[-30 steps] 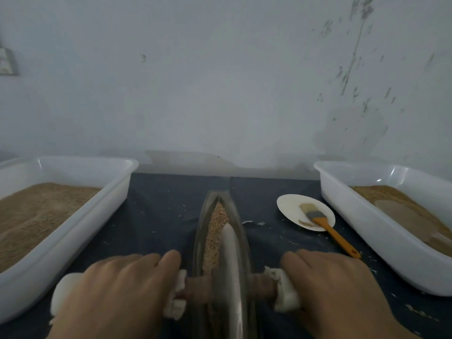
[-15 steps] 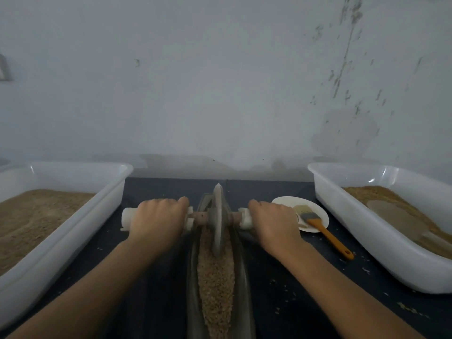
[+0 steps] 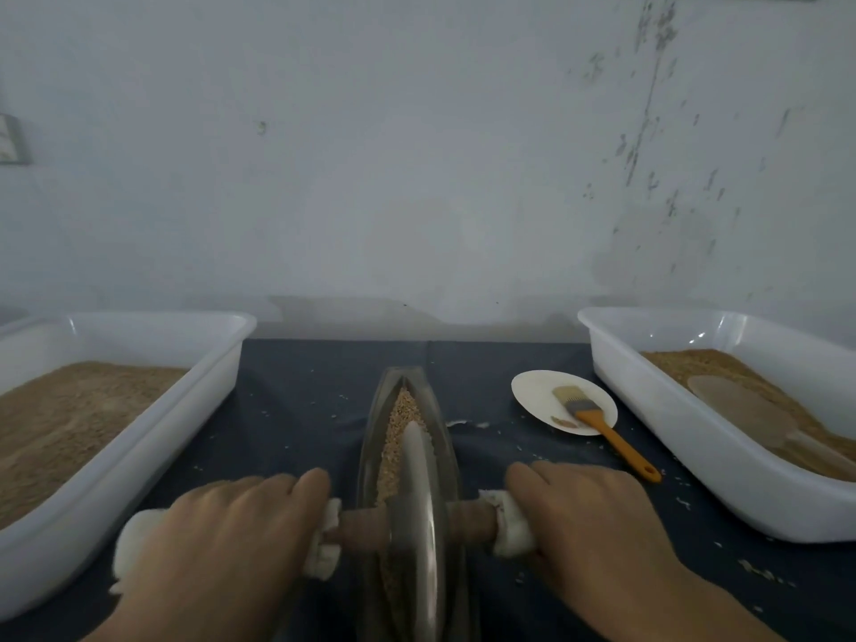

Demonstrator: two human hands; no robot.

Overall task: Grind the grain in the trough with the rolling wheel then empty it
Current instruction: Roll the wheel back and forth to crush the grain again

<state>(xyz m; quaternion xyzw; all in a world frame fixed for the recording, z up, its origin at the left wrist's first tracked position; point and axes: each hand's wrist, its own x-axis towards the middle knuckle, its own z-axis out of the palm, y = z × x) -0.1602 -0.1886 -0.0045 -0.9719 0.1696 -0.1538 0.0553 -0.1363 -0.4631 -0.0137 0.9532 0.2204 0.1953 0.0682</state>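
Note:
A narrow boat-shaped metal trough (image 3: 444,419) lies lengthwise in the middle of the dark cloth, with tan grain (image 3: 405,410) showing in its far half. The metal rolling wheel (image 3: 417,502) stands upright in the trough's near half, on a wooden axle with white-wrapped handles. My left hand (image 3: 222,544) grips the left handle and my right hand (image 3: 597,525) grips the right one. The near end of the trough is hidden behind the wheel.
A white tub (image 3: 139,437) of tan grain stands at the left. Another white tub (image 3: 695,437) at the right holds grain and a flat scoop (image 3: 759,414). Between trough and right tub, a small white plate (image 3: 537,386) carries an orange-handled brush (image 3: 602,428). Spilled grains dot the cloth.
The wheel rolled from the near end to the far end of the trough, then back to the near end, both hands moving with it.

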